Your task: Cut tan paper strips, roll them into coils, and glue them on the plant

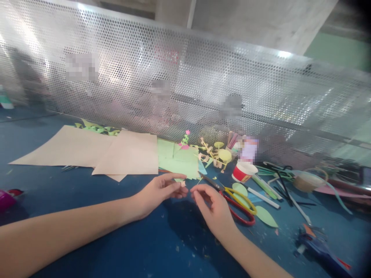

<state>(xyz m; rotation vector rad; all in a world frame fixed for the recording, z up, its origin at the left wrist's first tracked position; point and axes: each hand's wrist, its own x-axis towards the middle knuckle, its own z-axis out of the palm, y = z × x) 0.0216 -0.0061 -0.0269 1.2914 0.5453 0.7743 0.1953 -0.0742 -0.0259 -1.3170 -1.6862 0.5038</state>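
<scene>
A person's bare hands work close together, just apart, over a blue tabletop (139, 247). The left hand (166, 188) has its thumb and fingers clamped on a small pale paper piece (182, 183), which sits at their tips, at 9 o'clock from the right hand (213, 204). The right fingers are curled, thumb close to forefinger; whether the tips meet or pinch anything cannot be told.

Measured from the point between the hands, light green sheets (180, 164) lie at 12 o'clock, with a green paper spiral (185, 139) topped in pink at their far edge. Overlapping beige sheets (127, 154) spread at 10 o'clock. Yellowish paper cutouts (224, 155) cluster at 1 o'clock, and a red-and-white cup (242, 175) stands upright between 2 and 3.

Scissors (220, 189) with yellow and red handles lie at 3 o'clock, just beside the right hand. Beyond the handles, between 3 and 4 o'clock, rests a green paper leaf (266, 217). A blue tool (321, 249), blurred, lies farther out at 4 o'clock, while a purple object (6, 201) edges into view at 9. A perforated metal screen (121, 88) spans the background.
</scene>
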